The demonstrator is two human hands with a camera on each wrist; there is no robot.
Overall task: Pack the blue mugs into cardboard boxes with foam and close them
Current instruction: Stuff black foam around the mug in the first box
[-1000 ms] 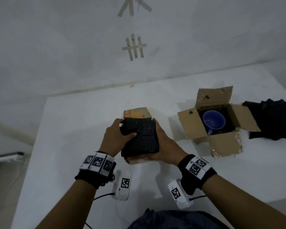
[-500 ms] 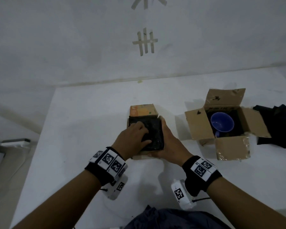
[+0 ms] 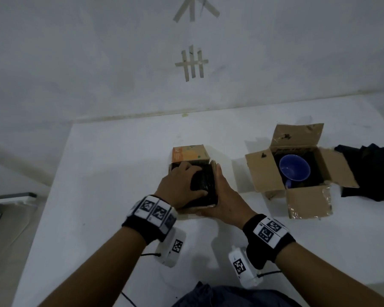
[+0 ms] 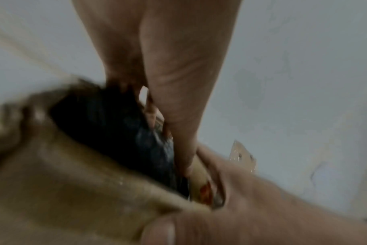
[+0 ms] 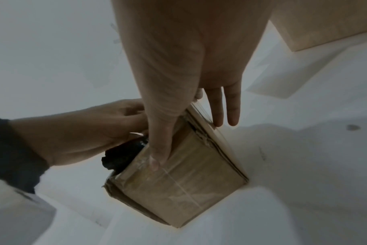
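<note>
A small cardboard box (image 3: 190, 154) (image 5: 184, 187) stands mid-table with its orange-printed far flap up. Black foam (image 3: 205, 185) (image 4: 115, 132) (image 5: 124, 155) fills its opening. My left hand (image 3: 180, 185) (image 5: 84, 132) lies on top and presses the foam down, a finger (image 4: 178, 99) pushed in along the box wall. My right hand (image 3: 222, 194) braces the box: straight fingers (image 5: 230, 112) against its right wall, thumb flat on the near wall. A second box (image 3: 262, 171) stands open at the right with a blue mug (image 3: 294, 168) upright on black foam inside.
A loose heap of black foam (image 3: 372, 171) lies at the far right, next to the open box's flap. The white table (image 3: 120, 162) ends at a wall behind the boxes. Its left edge drops to the floor.
The foam, held above the box by my left hand a second ago, has gone down into it. My left hand now presses on top; the right hand stays on the box's side.
</note>
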